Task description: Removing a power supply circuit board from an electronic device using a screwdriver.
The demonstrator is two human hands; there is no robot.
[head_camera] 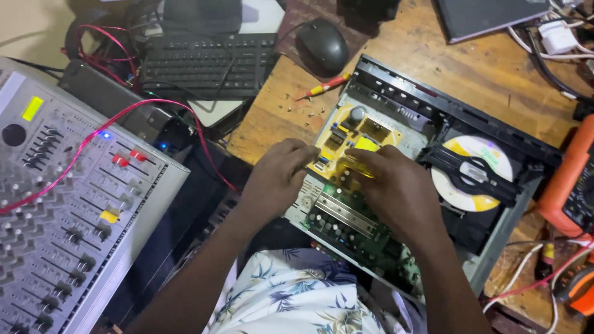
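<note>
— Wooden workbench [495, 68] under everything, scuffed and cluttered; what have we got at the centre?

— We see the open grey metal disc player chassis [502, 232] lying on it, lid off; inside, the yellow printed circuit board [346, 133] sits at the near-left end, with a green circuit board [352, 232] just below it.

— And our hands?

— Our left hand [276, 179] rests on the yellow board's left edge, fingers curled and pressed close together; our right hand [396, 185] lies over the board's right part, fingers bent down onto it; we cannot tell whether either pinches anything.

— Outward, then?

— Right of the boards, the white and yellow disc [473, 173] sits under a black clamp bar in the tray; beyond the chassis, a red-handled screwdriver [323, 86] lies beside loose screws; a black computer mouse [323, 46] and black keyboard [207, 65] lie farther back; at left stands the grey audio mixing console [68, 222], a red cable [93, 137] draped over it; an orange multimeter [572, 179] sits at the right edge.
</note>
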